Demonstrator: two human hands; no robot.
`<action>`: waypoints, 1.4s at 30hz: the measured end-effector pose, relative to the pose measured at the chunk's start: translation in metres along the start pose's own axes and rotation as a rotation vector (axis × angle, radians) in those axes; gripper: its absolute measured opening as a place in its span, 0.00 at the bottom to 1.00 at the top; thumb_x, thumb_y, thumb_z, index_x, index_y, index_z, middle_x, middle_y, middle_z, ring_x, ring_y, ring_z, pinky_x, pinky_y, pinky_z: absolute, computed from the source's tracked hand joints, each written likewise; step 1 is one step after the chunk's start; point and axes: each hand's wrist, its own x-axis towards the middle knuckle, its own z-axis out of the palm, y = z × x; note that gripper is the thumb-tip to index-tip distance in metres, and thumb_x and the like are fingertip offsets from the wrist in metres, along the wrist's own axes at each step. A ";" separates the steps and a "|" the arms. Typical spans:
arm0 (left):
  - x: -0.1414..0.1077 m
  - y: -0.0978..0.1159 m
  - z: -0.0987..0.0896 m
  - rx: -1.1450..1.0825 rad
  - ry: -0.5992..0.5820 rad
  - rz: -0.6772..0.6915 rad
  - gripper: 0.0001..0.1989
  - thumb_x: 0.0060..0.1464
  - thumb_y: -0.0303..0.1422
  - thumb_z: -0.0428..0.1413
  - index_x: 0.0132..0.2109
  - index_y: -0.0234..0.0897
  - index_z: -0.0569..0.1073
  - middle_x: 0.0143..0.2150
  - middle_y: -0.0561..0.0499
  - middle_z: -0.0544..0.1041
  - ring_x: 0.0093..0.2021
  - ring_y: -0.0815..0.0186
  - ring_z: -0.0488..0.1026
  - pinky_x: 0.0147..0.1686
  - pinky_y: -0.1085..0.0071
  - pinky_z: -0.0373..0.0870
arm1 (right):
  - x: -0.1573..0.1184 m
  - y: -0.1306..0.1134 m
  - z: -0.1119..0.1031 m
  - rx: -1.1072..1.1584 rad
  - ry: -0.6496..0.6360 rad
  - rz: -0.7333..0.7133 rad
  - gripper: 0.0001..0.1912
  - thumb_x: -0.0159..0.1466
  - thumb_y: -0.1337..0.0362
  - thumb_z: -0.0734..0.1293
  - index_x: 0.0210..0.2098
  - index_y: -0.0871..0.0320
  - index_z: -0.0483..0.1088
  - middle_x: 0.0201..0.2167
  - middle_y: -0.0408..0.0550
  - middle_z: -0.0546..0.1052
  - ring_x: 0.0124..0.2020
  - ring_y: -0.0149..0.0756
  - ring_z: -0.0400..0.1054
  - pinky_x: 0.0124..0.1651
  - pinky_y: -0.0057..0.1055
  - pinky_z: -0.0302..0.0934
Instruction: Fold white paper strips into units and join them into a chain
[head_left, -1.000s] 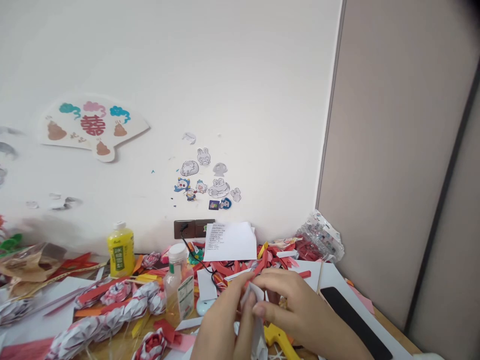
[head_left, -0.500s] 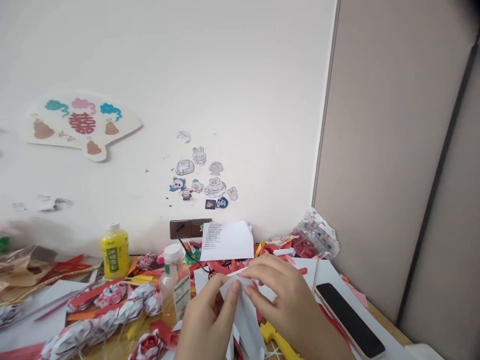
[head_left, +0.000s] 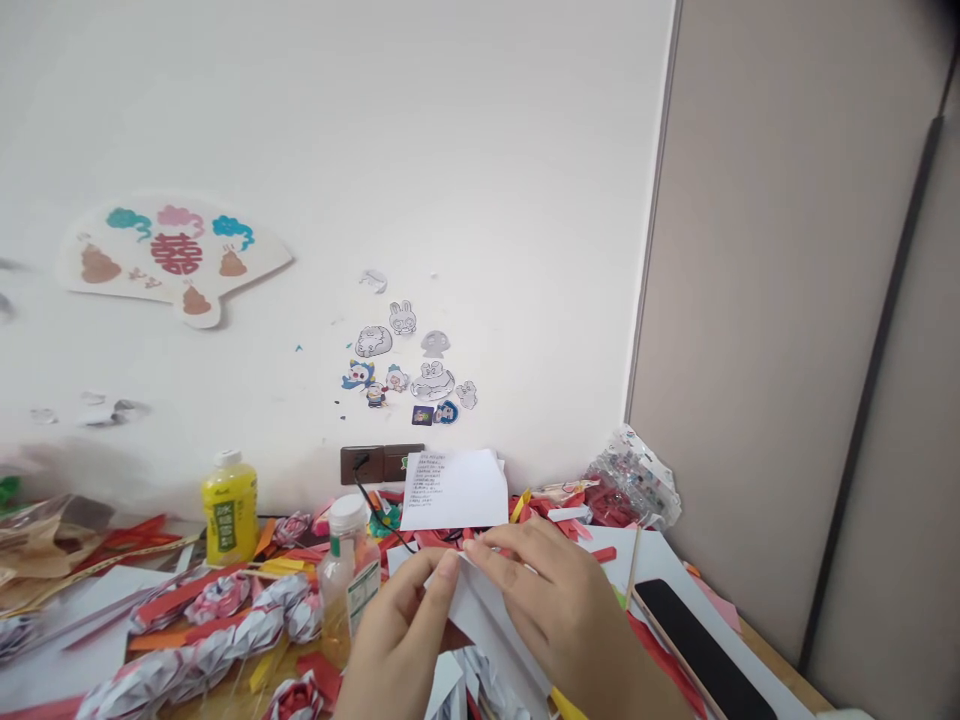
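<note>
On the left side of the table [head_left: 791, 680], the yellow plastic bottle with green label [head_left: 230, 515] stands upright behind the twisted chain of white and red paper [head_left: 202, 645]. Next comes the clear plastic bottle with white cap [head_left: 346, 585], just beside the left hand [head_left: 397, 635]. This hand comes up from the lower edge; its thumb is stretched upward and its fingers are curled. It pinches the top corner of the folded white paper sheet [head_left: 495, 625], which is between the two hands and slopes down to the right. The right hand [head_left: 562, 610] comes from the lower right, its back turned up, its fingers bent and pointing left. Its fingertips are at the same top edge, near the left thumb; how firmly they press, I cannot tell. Further right lies the black phone [head_left: 701, 645].
</note>
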 end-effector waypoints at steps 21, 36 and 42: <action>0.007 -0.008 -0.002 0.236 -0.080 0.161 0.07 0.47 0.36 0.52 0.31 0.37 0.72 0.26 0.53 0.74 0.28 0.63 0.72 0.25 0.71 0.73 | 0.004 -0.002 -0.004 0.462 -0.043 0.628 0.01 0.54 0.67 0.66 0.26 0.58 0.70 0.27 0.43 0.71 0.31 0.33 0.64 0.34 0.27 0.58; 0.006 -0.005 -0.003 0.140 -0.106 0.080 0.07 0.45 0.36 0.54 0.29 0.37 0.73 0.24 0.54 0.73 0.29 0.63 0.72 0.25 0.70 0.74 | 0.005 0.000 -0.001 0.605 -0.072 0.728 0.02 0.54 0.68 0.64 0.27 0.59 0.70 0.27 0.43 0.73 0.32 0.33 0.66 0.34 0.27 0.59; 0.006 -0.007 -0.003 0.241 -0.100 0.137 0.09 0.47 0.36 0.52 0.29 0.36 0.73 0.24 0.53 0.73 0.27 0.64 0.71 0.26 0.70 0.72 | 0.005 -0.002 0.000 0.589 -0.069 0.703 0.02 0.54 0.69 0.64 0.27 0.58 0.70 0.28 0.42 0.74 0.32 0.32 0.66 0.36 0.26 0.58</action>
